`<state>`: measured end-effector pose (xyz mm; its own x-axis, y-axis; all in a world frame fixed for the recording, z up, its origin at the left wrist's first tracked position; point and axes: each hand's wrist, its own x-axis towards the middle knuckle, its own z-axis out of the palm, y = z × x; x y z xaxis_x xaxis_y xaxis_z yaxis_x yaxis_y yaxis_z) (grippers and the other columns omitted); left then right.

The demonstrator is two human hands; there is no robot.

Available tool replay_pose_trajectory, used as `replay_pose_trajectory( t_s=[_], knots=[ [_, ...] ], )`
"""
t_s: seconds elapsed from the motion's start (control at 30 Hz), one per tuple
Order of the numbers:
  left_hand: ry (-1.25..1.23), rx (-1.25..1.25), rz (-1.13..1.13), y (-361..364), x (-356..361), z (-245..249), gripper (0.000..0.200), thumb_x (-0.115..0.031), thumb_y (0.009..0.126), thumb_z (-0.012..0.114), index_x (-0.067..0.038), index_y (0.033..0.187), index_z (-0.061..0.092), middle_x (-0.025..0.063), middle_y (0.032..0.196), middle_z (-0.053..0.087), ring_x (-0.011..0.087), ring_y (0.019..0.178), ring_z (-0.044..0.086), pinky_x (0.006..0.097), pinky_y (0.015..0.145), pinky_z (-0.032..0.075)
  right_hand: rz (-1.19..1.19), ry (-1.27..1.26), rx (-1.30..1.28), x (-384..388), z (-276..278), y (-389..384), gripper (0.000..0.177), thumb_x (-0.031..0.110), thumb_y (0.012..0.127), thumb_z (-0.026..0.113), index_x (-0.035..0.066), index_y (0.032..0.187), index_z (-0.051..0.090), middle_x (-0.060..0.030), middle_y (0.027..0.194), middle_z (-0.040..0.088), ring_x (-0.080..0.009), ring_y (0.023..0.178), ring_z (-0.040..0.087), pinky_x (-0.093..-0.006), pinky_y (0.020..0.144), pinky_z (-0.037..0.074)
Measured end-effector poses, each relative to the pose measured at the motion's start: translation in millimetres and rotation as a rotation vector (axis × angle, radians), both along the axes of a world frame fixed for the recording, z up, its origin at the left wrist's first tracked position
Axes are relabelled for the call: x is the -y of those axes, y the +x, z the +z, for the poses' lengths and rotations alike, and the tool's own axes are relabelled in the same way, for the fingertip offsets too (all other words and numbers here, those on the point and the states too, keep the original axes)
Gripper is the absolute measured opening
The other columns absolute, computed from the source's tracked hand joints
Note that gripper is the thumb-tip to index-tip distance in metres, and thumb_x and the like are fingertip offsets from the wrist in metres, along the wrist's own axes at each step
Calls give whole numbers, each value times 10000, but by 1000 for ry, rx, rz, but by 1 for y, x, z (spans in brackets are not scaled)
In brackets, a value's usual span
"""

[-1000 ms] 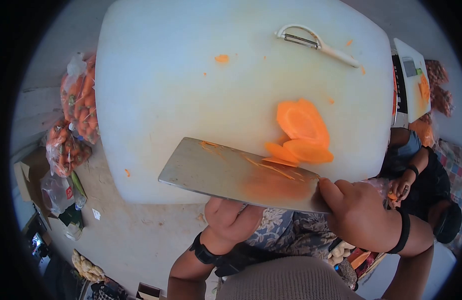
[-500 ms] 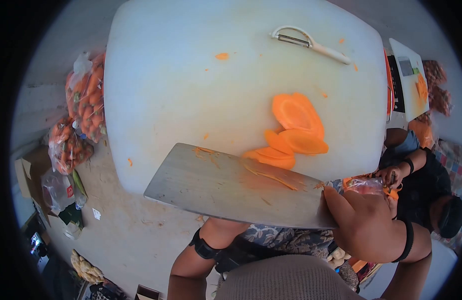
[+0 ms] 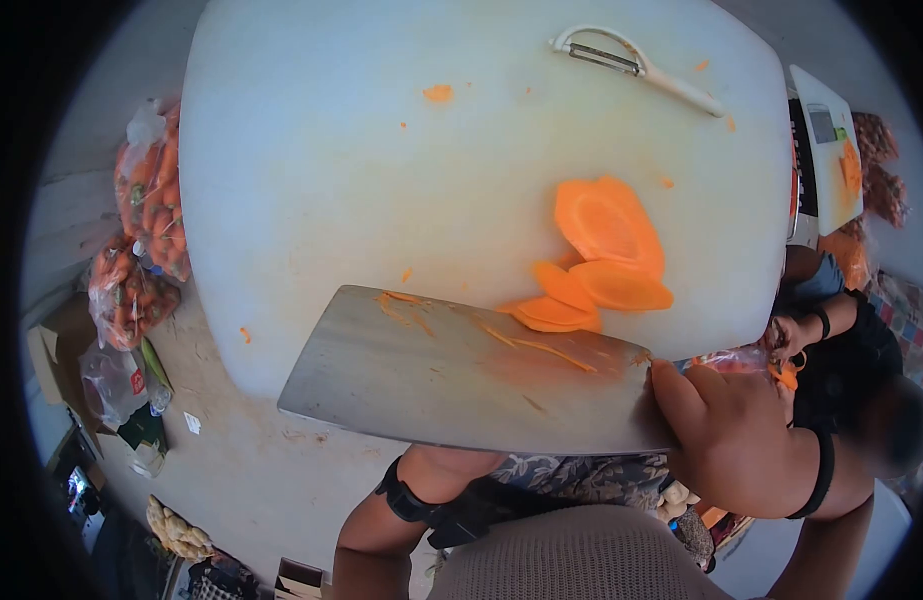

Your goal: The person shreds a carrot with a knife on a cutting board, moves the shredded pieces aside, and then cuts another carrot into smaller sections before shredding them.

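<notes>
My right hand (image 3: 726, 430) is closed around the handle end of a cleaver (image 3: 471, 385). Its broad blade is turned flat toward me, with thin carrot shreds stuck to it, and spans the near edge of a white cutting board (image 3: 361, 180). Several oval carrot slices (image 3: 611, 225) lie beyond the blade, and the blade partly covers the nearest ones. Just below the blade, a small part of my left hand (image 3: 451, 468) shows above a black wristband; its fingers are hidden behind the steel. A white peeler (image 3: 671, 85) rests at the board's far right.
Bags of carrots (image 3: 156, 205) stand on the floor to the left, beside a cardboard box (image 3: 56, 350). At right, a co-worker's hands (image 3: 786, 340) are busy near orange pieces. A second cutting board (image 3: 831, 190) with cut carrot lies behind that person.
The view has shifted slightly, so the board sits wider in frame. The cleaver stays in my right hand in nearly the same pose. The co-worker's head has moved.
</notes>
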<state>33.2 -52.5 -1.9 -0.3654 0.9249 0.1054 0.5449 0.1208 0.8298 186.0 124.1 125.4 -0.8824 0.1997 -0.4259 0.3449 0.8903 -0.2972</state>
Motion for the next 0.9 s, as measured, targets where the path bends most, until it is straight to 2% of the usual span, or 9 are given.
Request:
replay_pose_trajectory(
  t_s=[0.03,0.1,0.2,0.33,0.4,0.43,0.53,0.6,0.9],
  knots=[
    [-3,4,-1,-1,-3,-2,212,5,700,693,-38,905,726,122,1043,663,279,930,658,375,806,524,2,5,2,-1,-5,-3,322,94,710,614,-43,994,550,-69,628,486,-183,458,532,-312,381,407],
    [204,-163,42,-2,-11,-7,350,-57,750,731,-44,1093,663,111,1085,652,276,991,631,355,871,495,-9,2,-11,-2,-19,-14,303,111,730,621,-36,984,546,-69,618,490,-193,459,540,-319,384,416],
    [225,-294,43,-6,-18,2,305,-42,739,724,-50,1041,679,119,1081,648,281,980,627,360,848,495,-29,-20,-32,-1,-28,-26,284,140,762,631,-27,972,540,-69,602,495,-211,461,553,-330,387,427],
    [213,-305,43,-4,-18,2,272,-40,743,720,-51,1012,685,129,1088,643,299,986,620,368,847,495,-48,-35,-125,0,-27,-22,289,146,759,639,-34,967,552,-55,599,490,-196,446,542,-322,375,419],
    [186,-151,113,1,-17,0,264,22,664,707,-44,919,727,91,965,680,293,880,664,391,824,524,-34,-18,-154,3,-19,-16,311,125,733,637,-46,982,563,-48,598,478,-179,439,528,-311,368,407],
    [157,-71,137,2,-14,-1,264,21,664,707,-44,919,728,91,966,679,294,880,664,391,824,524,-27,-4,-179,4,-13,-11,336,103,707,635,-58,996,574,-41,597,465,-162,432,515,-301,360,394],
    [-70,454,215,7,6,-1,265,19,665,708,-46,921,728,91,968,679,294,882,663,392,825,524,4,-5,-108,8,8,0,413,54,650,611,-88,1038,588,-32,604,441,-133,432,490,-281,353,367],
    [-131,660,246,10,16,-2,265,18,666,708,-48,921,729,90,969,679,294,883,663,393,826,524,3,-8,-101,9,13,8,442,43,635,601,-100,1054,584,-34,608,439,-130,435,488,-277,352,360],
    [-167,764,213,14,21,-4,266,13,668,710,-53,925,731,89,975,678,295,888,662,395,828,524,11,-6,-43,8,10,14,474,38,626,597,-129,1070,572,-47,622,447,-135,455,500,-272,358,361]
  ],
)
